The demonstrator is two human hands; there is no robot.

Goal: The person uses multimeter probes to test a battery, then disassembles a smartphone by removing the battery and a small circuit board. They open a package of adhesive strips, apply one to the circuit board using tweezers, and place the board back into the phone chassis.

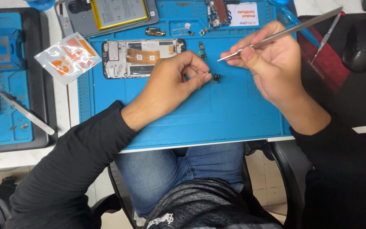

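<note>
My left hand (175,82) rests on the blue work mat (170,118), thumb and forefinger pinched on a tiny dark phone part (215,77). Above it, my right hand (272,61) grips metal tweezers (293,29) whose tips point left toward that part, a little above it. An opened phone frame (142,57) with an orange flex strip lies just behind my left hand. Small loose components (201,48) sit between the frame and the tweezers' tip.
A phone back with battery (106,15) and a circuit board (219,12) lie at the mat's far edge. A plastic packet (66,57) and a second blue mat with a metal blade (26,112) are left. A mouse (361,44) and thin tool (327,36) are right.
</note>
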